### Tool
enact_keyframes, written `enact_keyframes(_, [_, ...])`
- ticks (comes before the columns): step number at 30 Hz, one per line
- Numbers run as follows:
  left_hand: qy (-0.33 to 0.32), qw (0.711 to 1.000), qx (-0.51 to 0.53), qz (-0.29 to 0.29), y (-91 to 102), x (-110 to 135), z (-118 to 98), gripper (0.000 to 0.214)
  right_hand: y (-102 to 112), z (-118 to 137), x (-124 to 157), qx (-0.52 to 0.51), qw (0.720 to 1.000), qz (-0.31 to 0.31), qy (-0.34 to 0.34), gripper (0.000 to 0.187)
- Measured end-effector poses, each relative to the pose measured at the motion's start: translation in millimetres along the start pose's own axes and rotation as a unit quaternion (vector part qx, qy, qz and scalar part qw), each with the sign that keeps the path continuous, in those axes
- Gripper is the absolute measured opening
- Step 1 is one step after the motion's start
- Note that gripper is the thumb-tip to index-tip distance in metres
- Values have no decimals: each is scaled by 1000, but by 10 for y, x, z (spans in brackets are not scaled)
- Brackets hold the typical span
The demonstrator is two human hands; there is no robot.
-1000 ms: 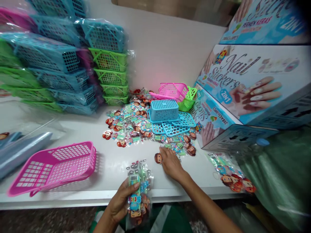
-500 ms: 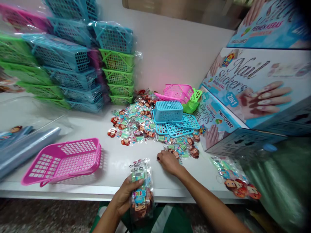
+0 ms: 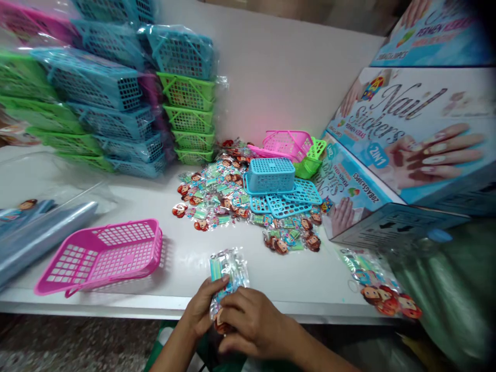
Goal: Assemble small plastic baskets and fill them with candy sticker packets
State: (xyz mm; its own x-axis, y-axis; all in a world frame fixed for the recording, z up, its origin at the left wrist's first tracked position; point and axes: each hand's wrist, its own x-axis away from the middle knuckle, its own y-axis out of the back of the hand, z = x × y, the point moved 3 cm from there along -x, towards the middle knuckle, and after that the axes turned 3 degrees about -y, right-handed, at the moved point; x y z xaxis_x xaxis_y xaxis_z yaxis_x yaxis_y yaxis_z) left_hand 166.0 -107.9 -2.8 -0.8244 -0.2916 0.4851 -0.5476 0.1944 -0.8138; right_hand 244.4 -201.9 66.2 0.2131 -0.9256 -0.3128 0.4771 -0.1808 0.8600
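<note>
At the table's front edge my left hand grips a stack of clear packets with cartoon-face stickers, thumb on top. My right hand lies over the lower end of the same stack, fingers curled onto it. An empty pink basket lies to the left on the white table. Beyond the hands, a heap of loose sticker packets spreads across the table's middle, and a small cluster of packets lies closer.
Wrapped stacks of blue and green baskets stand at the back left. A blue basket upside down, pink and green ones sit behind the heap. Nail Stickers cartons fill the right. More packets lie at the right edge; clear plastic sleeves at left.
My right hand has drawn back from the small cluster of packets to the stack in my left hand and now rests on it. The left hand kept its hold.
</note>
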Motion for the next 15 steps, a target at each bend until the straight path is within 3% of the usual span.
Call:
enact_keyframes(1, [2,1000,-9,-4,28,2,15,15,69,-101,46,-29,999,-13,-17,29])
enact_keyframes(3, [0,999,-28,-18,68,10,32,13,258,-462,187,-17,991,-60,-116,33])
enact_keyframes(5, [2,998,-46,-44,87,20,34,15,444,-938,401,101,956,-85,-263,43])
enact_keyframes(7, [3,997,-56,-60,75,24,26,17,537,-1361,616,211,913,-39,-348,57])
enact_keyframes(9, [2,997,-58,-60,42,19,21,17,532,-1647,775,263,886,22,-382,58])
enact_keyframes(11, [-1,997,-60,-57,13,8,26,17,472,-1768,859,284,876,52,-386,46])
enact_keyframes(15, [-4,996,-64,-54,0,-13,57,19,384,-1659,876,279,893,-2,-353,35])
